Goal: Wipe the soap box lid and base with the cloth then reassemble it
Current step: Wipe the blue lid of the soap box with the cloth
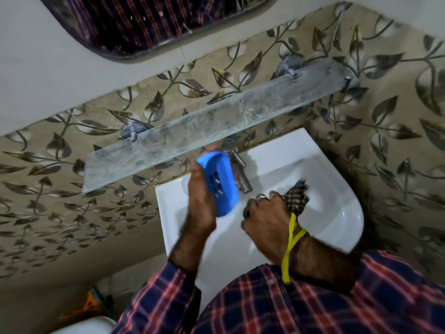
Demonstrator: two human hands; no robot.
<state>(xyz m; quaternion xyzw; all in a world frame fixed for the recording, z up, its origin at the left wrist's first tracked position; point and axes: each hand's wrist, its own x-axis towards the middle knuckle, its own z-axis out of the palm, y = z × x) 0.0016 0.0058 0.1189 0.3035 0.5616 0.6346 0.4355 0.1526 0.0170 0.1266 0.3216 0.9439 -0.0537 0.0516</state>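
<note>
My left hand (201, 196) grips a blue soap box part (220, 183) with slotted holes, tilted on edge above the left side of the white sink (342, 213). It sits just left of the metal tap (237, 165). My right hand (267, 219) is closed around a dark checked cloth (296, 196), which sticks out past the fingers over the basin. A small gap separates the cloth from the blue part. I cannot tell whether the blue part is the lid or the base; no other soap box part is visible.
A cloudy glass shelf (216, 126) on metal brackets runs across the leaf-patterned tiled wall above the sink. A mirror (144, 22) hangs higher up. An orange object (89, 307) lies on the floor at lower left beside a white fixture (86, 326).
</note>
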